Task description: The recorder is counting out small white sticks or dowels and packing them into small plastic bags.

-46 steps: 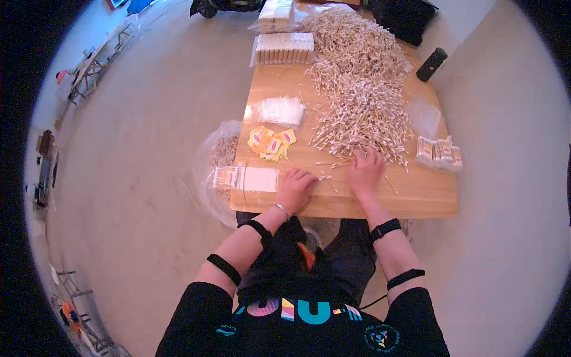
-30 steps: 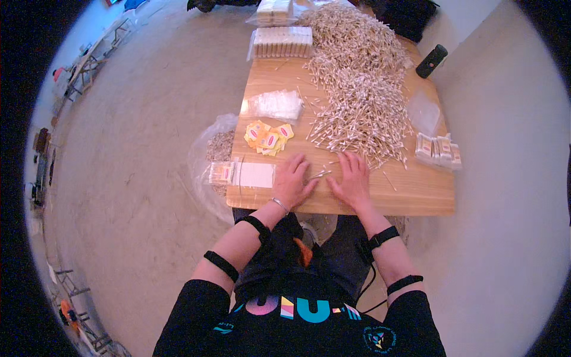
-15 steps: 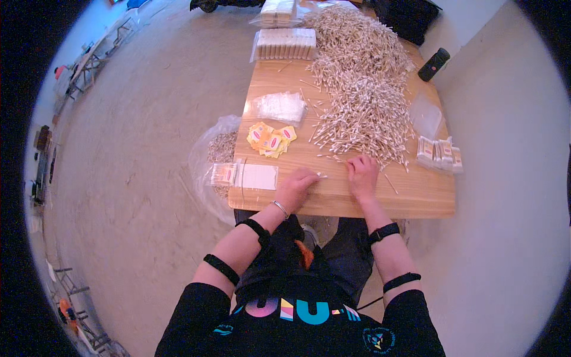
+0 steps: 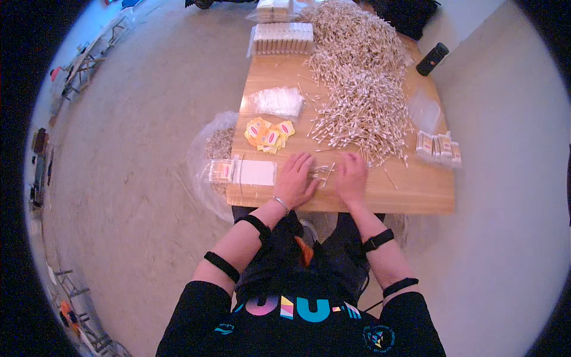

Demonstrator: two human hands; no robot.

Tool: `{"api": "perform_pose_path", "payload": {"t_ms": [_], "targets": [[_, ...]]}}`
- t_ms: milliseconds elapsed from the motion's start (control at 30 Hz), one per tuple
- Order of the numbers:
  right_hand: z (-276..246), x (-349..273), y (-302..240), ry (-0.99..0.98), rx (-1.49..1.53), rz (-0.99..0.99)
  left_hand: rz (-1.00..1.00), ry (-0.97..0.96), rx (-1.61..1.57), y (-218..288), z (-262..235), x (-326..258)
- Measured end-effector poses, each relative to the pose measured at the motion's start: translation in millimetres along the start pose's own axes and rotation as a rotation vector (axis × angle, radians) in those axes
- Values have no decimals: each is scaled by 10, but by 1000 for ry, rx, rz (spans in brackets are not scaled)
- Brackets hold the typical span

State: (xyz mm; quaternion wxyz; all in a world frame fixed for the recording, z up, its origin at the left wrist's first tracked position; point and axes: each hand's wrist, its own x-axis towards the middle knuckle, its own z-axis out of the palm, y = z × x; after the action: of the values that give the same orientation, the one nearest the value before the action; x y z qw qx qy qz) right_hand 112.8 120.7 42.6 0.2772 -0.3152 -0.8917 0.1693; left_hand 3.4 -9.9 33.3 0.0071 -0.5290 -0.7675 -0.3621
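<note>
The largest thing in my view is the wooden surface (image 4: 410, 195), its near edge just in front of the person's lap. A long heap of cotton swabs (image 4: 363, 89) spreads over its far and middle part. Past the left edge I see a translucent sack (image 4: 200, 156) with more swabs in it, lower than the tabletop. At the far left sits a bagged block of bundled swabs (image 4: 282, 38), and nearer me a pile of clear pouches (image 4: 279, 101).

The left hand (image 4: 295, 180) lies palm down near the front edge, fingers stretched forward and thumb apart; I see no pinch. The right hand (image 4: 351, 177) stands across from it, at the heap's near end; it is blurred, so I cannot tell whether its fingertips close on anything.

Smaller again are the yellow cards (image 4: 267, 135) left of the heap and the filled packets (image 4: 438, 147) at the right edge. Smallest, a few loose swabs (image 4: 324, 171) lie between the hands, close to the left thumb.

I judge the step in hand to be gathering and lining up these few swabs; the next move calls for light, level pressure from both sides, keeping the sticks parallel.
</note>
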Motion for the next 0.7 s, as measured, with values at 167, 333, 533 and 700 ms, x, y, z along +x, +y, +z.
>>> {"api": "perform_pose_path", "payload": {"t_ms": [167,333,533,700], "targets": [[-237,-137,389,86,-277,340,130,-59,-122,-138,119,-31],[-154,-147,467,-25,-227,332,178,-33,-200,-104,164,-5],[179,-70,194,-38,-6,77,176,16,-210,-117,139,-13],[264,26,92,-208,152,-56,82,-25,-207,-99,88,-33]]}}
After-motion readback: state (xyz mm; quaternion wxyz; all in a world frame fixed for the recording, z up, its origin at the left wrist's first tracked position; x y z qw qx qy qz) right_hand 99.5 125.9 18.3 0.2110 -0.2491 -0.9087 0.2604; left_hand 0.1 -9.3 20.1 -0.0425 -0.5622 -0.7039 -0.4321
